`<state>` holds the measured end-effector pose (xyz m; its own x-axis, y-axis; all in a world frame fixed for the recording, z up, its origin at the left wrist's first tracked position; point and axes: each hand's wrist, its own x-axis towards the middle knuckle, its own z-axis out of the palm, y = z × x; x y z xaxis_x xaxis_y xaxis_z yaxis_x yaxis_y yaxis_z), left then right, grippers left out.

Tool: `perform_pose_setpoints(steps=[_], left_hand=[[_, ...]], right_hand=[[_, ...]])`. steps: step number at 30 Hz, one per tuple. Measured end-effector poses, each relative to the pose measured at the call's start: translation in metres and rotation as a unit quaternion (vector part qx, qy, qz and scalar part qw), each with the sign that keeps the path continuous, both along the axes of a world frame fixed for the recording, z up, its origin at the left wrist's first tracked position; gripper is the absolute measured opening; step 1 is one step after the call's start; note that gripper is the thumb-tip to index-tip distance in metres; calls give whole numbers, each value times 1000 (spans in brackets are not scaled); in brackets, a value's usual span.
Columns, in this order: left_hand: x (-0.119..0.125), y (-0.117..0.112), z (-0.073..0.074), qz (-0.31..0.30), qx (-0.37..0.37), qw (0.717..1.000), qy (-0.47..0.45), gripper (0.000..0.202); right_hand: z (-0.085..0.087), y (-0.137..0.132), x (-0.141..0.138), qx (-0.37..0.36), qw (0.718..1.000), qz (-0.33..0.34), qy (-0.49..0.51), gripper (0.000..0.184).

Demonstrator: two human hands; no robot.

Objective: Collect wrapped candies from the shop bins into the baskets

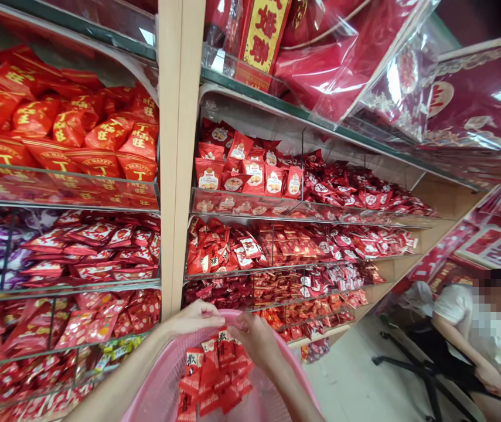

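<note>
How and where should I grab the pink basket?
Likely best by the rim, at its left and right, coming from outside with both hands. The pink basket is wide and round, mouth up, its rim visible on both sides; red packets lie inside, so a level two-sided hold should suit.

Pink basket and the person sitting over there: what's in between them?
In the head view, pale floor shows between the pink basket and the seated person, with black chair legs near the person.
</note>
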<state>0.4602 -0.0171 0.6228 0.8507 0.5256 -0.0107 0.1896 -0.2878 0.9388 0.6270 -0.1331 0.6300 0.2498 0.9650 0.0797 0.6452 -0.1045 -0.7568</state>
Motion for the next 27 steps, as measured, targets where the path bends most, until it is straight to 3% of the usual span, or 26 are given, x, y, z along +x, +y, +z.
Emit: perform_pose_setpoints(steps=[6,9,11,14,18,22,27], left_hand=[[-5,-1,6,-11,-15,1000,-18,35],[-4,0,4,-13,-26,999,-19,36],[-4,2,1,-8,-21,1000,-15,35],[-3,5,-5,-2,-22,1000,-22,34],[-3,6,-7,-1,-24,999,-23,35],[-3,5,-3,-6,-20,1000,-19,35],[-2,7,-4,5,-43,999,-10,36]], right_hand=[[90,32,-20,123,991,33,-50,24],[119,61,-35,134,986,-2,-103,26],[126,80,-43,89,988,-6,-127,31],[120,98,-48,34,992,26,-116,29],[109,106,-42,82,995,28,-39,19],[116,90,-25,158,985,38,55,18],[123,41,-3,223,956,25,188,23]])
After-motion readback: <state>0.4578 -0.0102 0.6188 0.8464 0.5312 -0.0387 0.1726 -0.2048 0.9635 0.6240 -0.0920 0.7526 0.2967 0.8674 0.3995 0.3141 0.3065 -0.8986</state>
